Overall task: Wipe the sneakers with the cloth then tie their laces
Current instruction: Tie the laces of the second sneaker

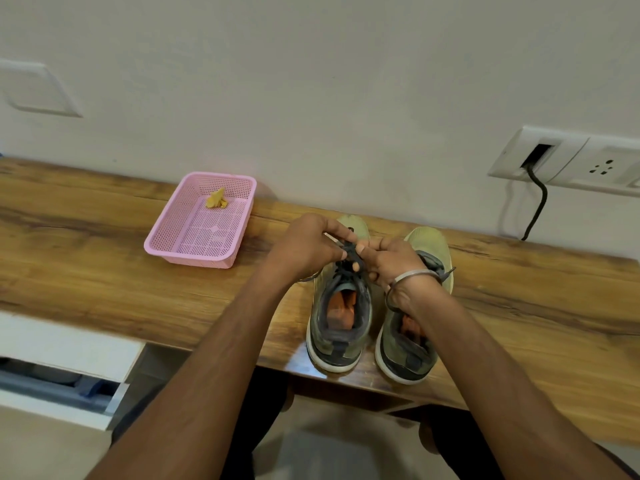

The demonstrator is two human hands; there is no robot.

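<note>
The fingers (341, 233) of the left hand (304, 247) are curled and pinch the dark laces (349, 258) above the tongue of the left sneaker (341, 306). The fingers of the right hand (391, 261) are also curled and pinch the same laces from the other side; thumb and forefinger of both hands meet over the knot area. How far the knot is formed cannot be told, as the fingers cover it. A metal bangle (414, 277) sits on the right wrist.

The left sneaker stands upright on the desk (86, 271), toe toward the wall, heel toward the person. It is olive green with a pale toe, a white sole and an orange lining. The right sneaker (412, 341) stands just beside it, parallel, of the same make; the right wrist crosses over its opening. One dark lace end (448, 271) of the right sneaker lies loose over its outer side.

A pink mesh basket (162, 233) stands on the desk to the left of the sneakers, well apart from them, near the wall. A small crumpled yellow cloth (216, 199) lies inside the basket at its far end.

On the wall (346, 81) at the right is a white socket plate (568, 161) with a black cable (538, 206) hanging from it. Below the desk at the left, a white drawer (69, 375) stands partly open.
</note>
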